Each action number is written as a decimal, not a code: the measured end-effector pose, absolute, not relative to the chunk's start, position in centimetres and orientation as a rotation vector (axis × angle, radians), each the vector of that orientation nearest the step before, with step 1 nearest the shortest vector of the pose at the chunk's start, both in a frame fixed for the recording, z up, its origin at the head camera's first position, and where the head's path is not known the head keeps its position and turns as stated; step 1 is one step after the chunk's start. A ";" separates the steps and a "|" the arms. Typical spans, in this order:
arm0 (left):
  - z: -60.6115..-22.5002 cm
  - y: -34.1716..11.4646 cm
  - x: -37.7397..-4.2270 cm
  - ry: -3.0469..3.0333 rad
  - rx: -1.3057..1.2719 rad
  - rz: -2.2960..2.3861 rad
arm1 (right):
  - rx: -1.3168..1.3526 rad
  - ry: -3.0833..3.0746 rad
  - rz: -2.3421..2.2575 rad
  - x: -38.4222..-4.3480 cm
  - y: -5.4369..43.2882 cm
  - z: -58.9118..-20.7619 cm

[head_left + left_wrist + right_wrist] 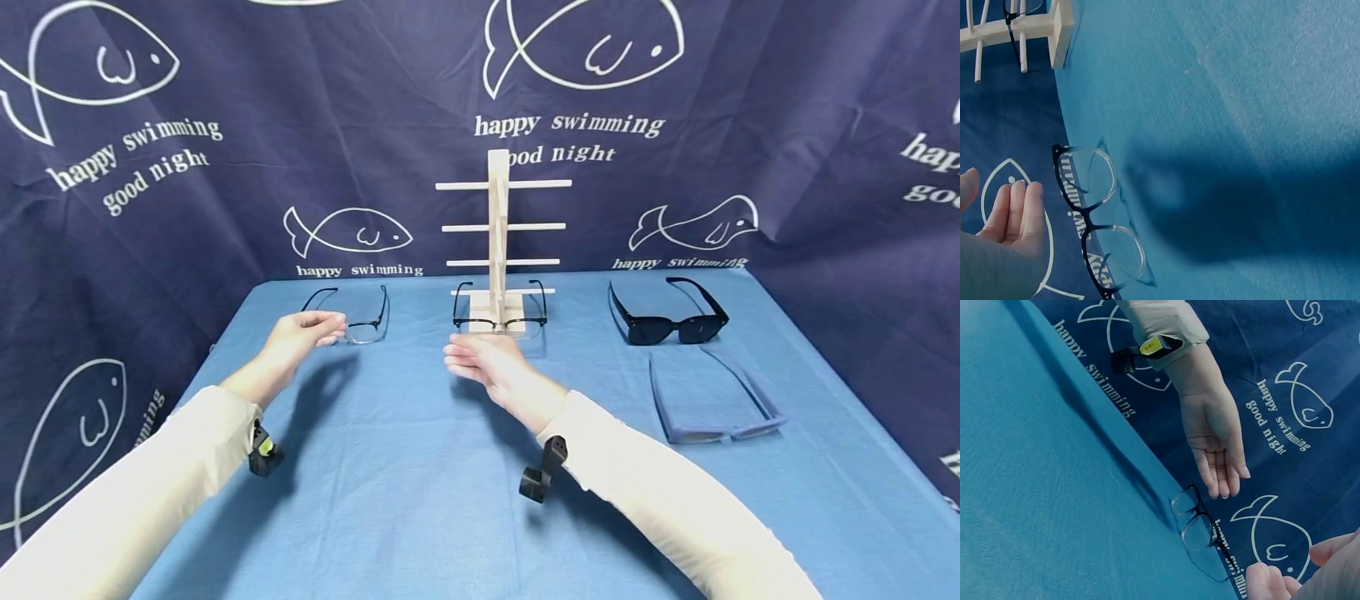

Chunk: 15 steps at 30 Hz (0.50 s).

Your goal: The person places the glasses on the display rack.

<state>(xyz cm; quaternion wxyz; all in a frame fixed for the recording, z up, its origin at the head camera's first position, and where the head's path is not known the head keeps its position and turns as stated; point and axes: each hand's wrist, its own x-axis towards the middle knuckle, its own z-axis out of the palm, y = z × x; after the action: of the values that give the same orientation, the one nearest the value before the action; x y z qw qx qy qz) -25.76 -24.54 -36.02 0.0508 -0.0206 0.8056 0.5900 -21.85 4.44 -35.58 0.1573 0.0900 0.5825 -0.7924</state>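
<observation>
My left hand (303, 337) hovers by the near left side of a pair of black-topped, clear-bottomed eyeglasses (365, 324). Its fingers are loosely straight, and the left wrist view shows a gap between that hand (1013, 219) and the eyeglasses (1087, 214). These glasses lie at the table's back left, temples pointing away. In the middle, my right hand (491, 362) is held just in front of a second pair of dark-topped eyeglasses (525, 321) at the bottom of a wooden display rack (498, 208). Nothing shows in the right hand's fingers (1260, 581).
Black sunglasses (652, 329) stand at the back right of the blue-covered table (405, 500). Closer on that side lie purple-blue framed glasses (720, 433). The rack has several crosswise rods. A dark blue fish-print curtain (420, 100) rises behind and at the sides.
</observation>
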 end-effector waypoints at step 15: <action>-35.8 -26.5 -25.8 2.488 -0.108 1.791 | 0.290 1.666 -2.327 -24.0 2.2 -36.6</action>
<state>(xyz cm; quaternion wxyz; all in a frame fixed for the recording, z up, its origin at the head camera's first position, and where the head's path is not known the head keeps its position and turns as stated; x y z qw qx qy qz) -25.79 -26.51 -35.75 0.0372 -0.0351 0.8106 0.5834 -23.98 2.24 -36.60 0.1324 0.1000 0.5741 -0.8018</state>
